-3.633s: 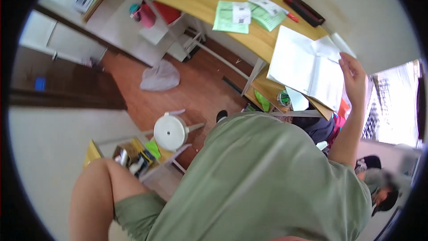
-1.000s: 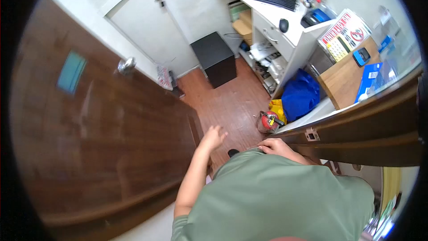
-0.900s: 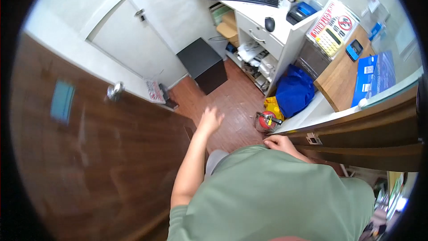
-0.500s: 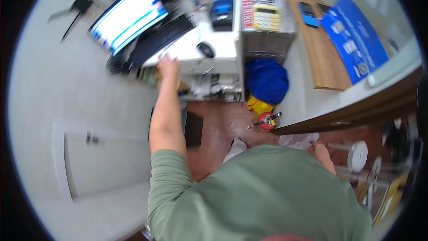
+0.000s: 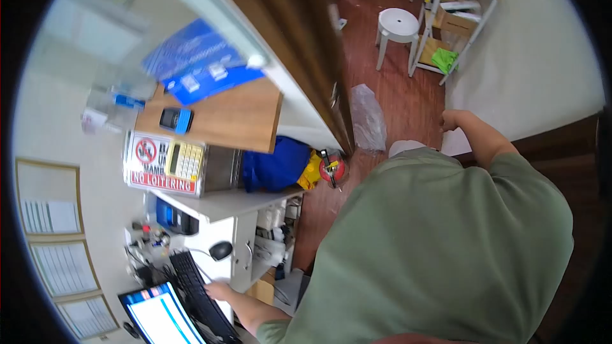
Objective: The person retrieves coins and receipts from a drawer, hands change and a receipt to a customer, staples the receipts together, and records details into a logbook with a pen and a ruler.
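1. Reaching out to the side, the bare left hand [image 5: 218,290] is at the near edge of the long black keyboard [image 5: 196,296], which lies on the white desk [image 5: 207,236] in front of the lit, black-framed monitor [image 5: 162,318]. Whether the fingertips touch the keys or only the desk edge, I cannot tell; nor can I tell whether this hand is open or closed.

2. Out on the opposite side, the bare right hand [image 5: 452,120] is near the plain white wall [image 5: 529,38]. Its fingers look bent, with nothing visible in them, but how far they close is unclear.

3. Beside the keyboard lies a rounded black mouse [image 5: 220,250], near the desk edge. A careless sweep of the left forearm could knock it off, I judge, or press keys unintentionally.

4. On the reddish-brown floor [image 5: 398,99], a crumpled translucent plastic bag [image 5: 368,119] lies just ahead of the person's feet. Stepping on it could cause a slip, since thin plastic slides easily.

5. Near the brown wooden door frame [image 5: 306,32] stands a red fire extinguisher [image 5: 333,170]; a foot catching it while turning in this narrow gap might tip it over.
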A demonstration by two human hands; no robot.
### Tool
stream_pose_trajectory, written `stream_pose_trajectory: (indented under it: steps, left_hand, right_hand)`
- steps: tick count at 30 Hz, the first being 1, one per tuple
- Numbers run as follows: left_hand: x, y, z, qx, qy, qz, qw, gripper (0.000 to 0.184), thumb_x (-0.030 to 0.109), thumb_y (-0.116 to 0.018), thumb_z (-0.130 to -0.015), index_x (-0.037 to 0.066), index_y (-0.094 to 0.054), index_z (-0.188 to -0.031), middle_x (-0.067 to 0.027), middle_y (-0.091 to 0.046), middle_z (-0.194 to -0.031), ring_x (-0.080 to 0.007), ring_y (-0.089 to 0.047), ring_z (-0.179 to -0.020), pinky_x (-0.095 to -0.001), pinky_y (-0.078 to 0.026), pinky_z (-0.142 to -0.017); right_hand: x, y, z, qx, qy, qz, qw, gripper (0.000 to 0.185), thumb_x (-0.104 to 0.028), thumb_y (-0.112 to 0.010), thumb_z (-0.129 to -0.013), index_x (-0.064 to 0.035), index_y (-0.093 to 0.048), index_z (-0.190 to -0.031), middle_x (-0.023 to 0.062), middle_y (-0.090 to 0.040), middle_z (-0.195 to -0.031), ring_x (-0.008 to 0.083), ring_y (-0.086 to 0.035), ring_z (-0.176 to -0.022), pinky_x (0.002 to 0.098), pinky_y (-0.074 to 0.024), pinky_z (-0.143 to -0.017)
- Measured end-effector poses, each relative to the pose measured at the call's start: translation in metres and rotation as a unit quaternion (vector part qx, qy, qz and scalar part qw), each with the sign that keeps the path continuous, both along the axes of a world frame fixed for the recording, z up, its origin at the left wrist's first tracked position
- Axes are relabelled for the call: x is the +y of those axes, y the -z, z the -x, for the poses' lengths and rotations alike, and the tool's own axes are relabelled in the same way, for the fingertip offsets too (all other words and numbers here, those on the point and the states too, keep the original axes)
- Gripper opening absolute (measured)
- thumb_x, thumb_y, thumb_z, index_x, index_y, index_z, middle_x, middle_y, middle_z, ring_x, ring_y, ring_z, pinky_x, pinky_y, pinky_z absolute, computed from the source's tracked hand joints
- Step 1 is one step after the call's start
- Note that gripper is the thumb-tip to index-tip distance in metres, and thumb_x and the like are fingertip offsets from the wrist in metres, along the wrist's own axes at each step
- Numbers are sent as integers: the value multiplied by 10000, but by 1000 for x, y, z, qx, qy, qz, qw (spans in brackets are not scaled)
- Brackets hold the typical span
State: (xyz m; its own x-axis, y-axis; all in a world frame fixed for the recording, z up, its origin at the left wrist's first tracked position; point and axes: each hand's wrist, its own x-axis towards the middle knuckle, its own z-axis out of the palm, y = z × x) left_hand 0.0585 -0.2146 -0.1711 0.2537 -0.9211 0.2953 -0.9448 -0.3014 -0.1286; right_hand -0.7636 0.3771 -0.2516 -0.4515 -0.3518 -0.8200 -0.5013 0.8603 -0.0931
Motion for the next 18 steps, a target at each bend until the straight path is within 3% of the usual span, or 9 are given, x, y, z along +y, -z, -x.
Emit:
stream_pose_trajectory:
  steps: [1, 3, 8, 11, 13, 16, 17, 18]
  left_hand:
    - [0, 5, 7, -15, 19, 29, 999, 336, 208, -537, -925, -25, -563, -1166, -217, -630, -1099, -409, -608, -1029, -506, -503, -882]
    - [17, -5, 39, 102, -34, 14, 994, 283, 151, -537, -898, -44, -604, -1092, -246, -643, -1050, -436, -623, -1002, -527, -497, -887]
    - [122, 30, 199, 206, 81, -13, 975, 268, 171, -545, -902, -39, -611, -1054, -241, -650, -1003, -428, -630, -955, -520, -498, -846]
    - [192, 66, 318, 236, 135, -109, 956, 261, 183, -550, -904, -35, -614, -1032, -238, -655, -974, -423, -634, -927, -515, -498, -822]
    - [236, 89, 408, 253, 154, -199, 934, 258, 192, -553, -906, -33, -617, -1017, -236, -657, -955, -419, -637, -908, -512, -498, -805]
    - [288, 100, 525, 266, 155, -325, 894, 256, 204, -557, -908, -29, -620, -995, -233, -661, -927, -415, -642, -880, -507, -498, -781]
    - [298, 103, 555, 262, 161, -362, 880, 256, 208, -559, -909, -28, -622, -987, -232, -663, -918, -413, -643, -871, -506, -499, -773]
    - [307, 103, 583, 259, 166, -395, 866, 256, 212, -561, -909, -27, -623, -980, -231, -664, -908, -411, -645, -861, -504, -499, -765]
  right_hand:
    - [-3, 0, 6, 1, -1, 18, 1000, 378, -279, -720, -791, -63, -712, -1101, 161, -716, -989, 315, -686, -928, 413, -535, -846]
    - [-8, 9, 22, 6, -4, 57, 998, 447, -321, -733, -792, -48, -695, -1143, 177, -704, -1072, 323, -676, -983, 408, -524, -880]
    - [-36, 39, 115, 48, -13, 108, 993, 397, -302, -742, -794, -77, -707, -1119, 170, -700, -1073, 323, -663, -1003, 411, -518, -885]
    - [-51, 45, 195, 111, -77, 168, 977, 434, -345, -746, -788, -84, -699, -1132, 171, -686, -1113, 342, -649, -1038, 431, -511, -901]
    - [-62, 35, 246, 75, -60, 198, 976, 431, -366, -721, -805, -76, -699, -1123, 155, -678, -1150, 343, -635, -1070, 430, -496, -936]
    - [-81, 65, 316, 69, -54, 207, 974, 422, -366, -708, -815, -56, -697, -1100, 182, -682, -1099, 364, -646, -1012, 459, -507, -882]
    - [-98, 28, 319, 66, -89, 202, 973, 418, -355, -704, -821, -53, -689, -1109, 187, -682, -1087, 366, -648, -1000, 466, -505, -883]
    - [-115, 33, 332, 49, -127, 226, 965, 431, -364, -704, -827, -53, -679, -1126, 189, -683, -1086, 359, -650, -1002, 461, -508, -882]
